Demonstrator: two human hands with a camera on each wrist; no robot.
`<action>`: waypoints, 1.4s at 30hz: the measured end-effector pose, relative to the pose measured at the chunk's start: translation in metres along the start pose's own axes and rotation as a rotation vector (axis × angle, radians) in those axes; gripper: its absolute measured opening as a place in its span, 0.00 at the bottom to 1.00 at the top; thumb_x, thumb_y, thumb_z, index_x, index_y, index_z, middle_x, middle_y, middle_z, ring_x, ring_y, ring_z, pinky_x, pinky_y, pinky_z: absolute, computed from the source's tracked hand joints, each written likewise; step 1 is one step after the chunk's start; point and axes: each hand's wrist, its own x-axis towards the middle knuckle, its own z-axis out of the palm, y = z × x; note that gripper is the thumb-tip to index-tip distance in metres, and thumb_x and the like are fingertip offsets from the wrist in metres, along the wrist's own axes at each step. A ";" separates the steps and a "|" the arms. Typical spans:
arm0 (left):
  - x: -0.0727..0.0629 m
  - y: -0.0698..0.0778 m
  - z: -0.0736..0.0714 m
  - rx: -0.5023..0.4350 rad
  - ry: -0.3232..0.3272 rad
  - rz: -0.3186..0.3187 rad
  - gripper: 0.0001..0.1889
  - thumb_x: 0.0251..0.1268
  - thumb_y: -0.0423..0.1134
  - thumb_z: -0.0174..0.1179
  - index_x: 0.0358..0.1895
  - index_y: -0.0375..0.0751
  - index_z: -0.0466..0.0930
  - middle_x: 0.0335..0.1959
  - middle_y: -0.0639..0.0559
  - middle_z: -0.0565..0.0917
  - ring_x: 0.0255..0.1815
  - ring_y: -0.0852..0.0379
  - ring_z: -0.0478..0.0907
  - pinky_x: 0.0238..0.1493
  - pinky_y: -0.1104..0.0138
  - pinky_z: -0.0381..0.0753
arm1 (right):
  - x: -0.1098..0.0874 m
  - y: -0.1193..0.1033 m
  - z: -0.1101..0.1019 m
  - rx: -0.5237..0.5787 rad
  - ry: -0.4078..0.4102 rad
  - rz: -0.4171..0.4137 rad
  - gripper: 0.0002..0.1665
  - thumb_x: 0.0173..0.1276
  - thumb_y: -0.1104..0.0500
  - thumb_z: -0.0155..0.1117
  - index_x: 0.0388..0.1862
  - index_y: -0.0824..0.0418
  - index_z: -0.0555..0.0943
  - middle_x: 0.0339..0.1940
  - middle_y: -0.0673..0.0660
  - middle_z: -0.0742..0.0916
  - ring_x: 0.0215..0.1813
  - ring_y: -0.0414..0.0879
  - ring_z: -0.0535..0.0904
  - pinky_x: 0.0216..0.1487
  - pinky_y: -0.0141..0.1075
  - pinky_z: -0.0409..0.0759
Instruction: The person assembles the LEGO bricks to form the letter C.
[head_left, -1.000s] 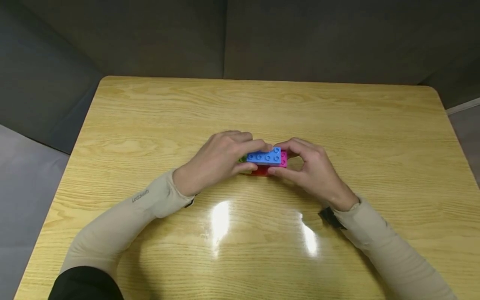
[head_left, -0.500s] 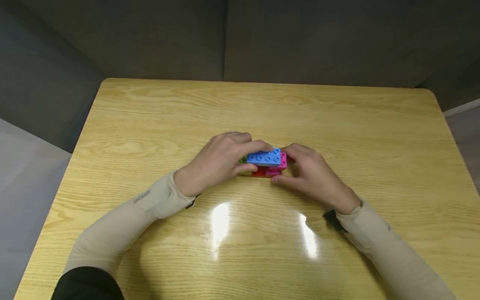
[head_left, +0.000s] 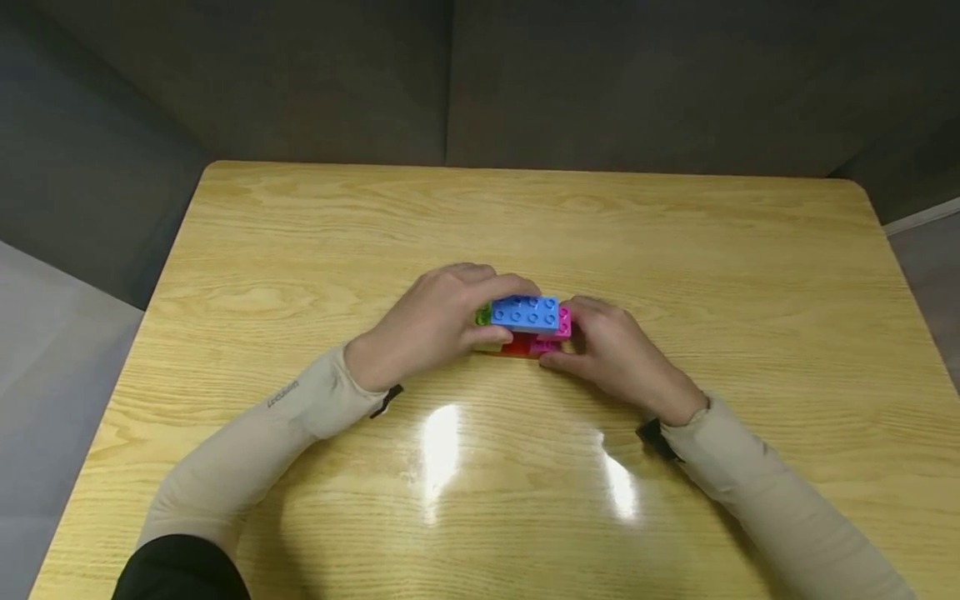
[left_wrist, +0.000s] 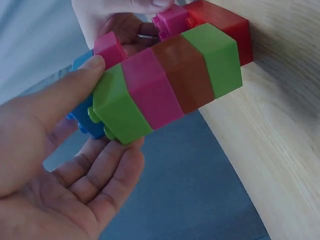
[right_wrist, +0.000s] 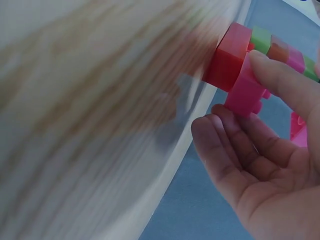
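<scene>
A blue toy brick (head_left: pixel 525 315) lies across the top of a small brick build, with my left hand (head_left: pixel 431 321) gripping it at its left end between thumb and fingers. Under its right end sits an upper pink brick (left_wrist: pixel 110 48). A column of a green brick (left_wrist: pixel 117 105), a pink brick, a brown brick (left_wrist: pixel 182 72) and another green brick rises from a red brick (left_wrist: pixel 225 27) at the table. My right hand (head_left: pixel 618 354) pinches a lower pink brick (right_wrist: pixel 245 95), which sits on the red one. Its fingertips are partly hidden in the head view.
The build stands near the middle of a wood-grain table (head_left: pixel 337 233). Dark partitions (head_left: pixel 660 83) rise behind the table's far edge. Light reflections show on the tabletop in front of the hands.
My right hand has shifted down toward the lower pink brick, which has come into view. My left index finger has drawn back a little, baring more blue studs.
</scene>
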 end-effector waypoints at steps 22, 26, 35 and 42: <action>0.035 -0.051 0.012 -0.384 0.125 -0.296 0.16 0.70 0.36 0.76 0.57 0.37 0.88 0.53 0.48 0.88 0.47 0.52 0.85 0.55 0.63 0.85 | 0.008 0.004 -0.008 0.197 0.056 0.186 0.17 0.72 0.58 0.81 0.52 0.69 0.90 0.42 0.58 0.93 0.41 0.49 0.91 0.46 0.45 0.90; 0.038 -0.059 0.016 -0.393 0.113 -0.321 0.15 0.73 0.37 0.74 0.57 0.36 0.88 0.51 0.48 0.88 0.46 0.52 0.85 0.54 0.63 0.85 | 0.008 0.004 -0.007 0.165 0.063 0.171 0.14 0.73 0.59 0.80 0.50 0.67 0.91 0.40 0.57 0.93 0.41 0.48 0.90 0.46 0.47 0.89; 0.045 -0.070 0.028 -0.413 0.055 -0.379 0.14 0.79 0.36 0.69 0.60 0.35 0.86 0.53 0.45 0.89 0.48 0.52 0.86 0.53 0.62 0.85 | 0.010 0.004 -0.006 0.127 0.067 0.139 0.10 0.73 0.61 0.79 0.47 0.66 0.91 0.36 0.54 0.93 0.38 0.46 0.89 0.43 0.46 0.88; 0.050 -0.075 0.034 -0.367 0.010 -0.381 0.15 0.80 0.36 0.67 0.62 0.33 0.87 0.56 0.43 0.87 0.50 0.51 0.84 0.54 0.61 0.83 | 0.010 0.004 -0.004 0.100 0.047 0.147 0.09 0.73 0.61 0.79 0.46 0.66 0.91 0.34 0.52 0.93 0.36 0.44 0.89 0.42 0.44 0.87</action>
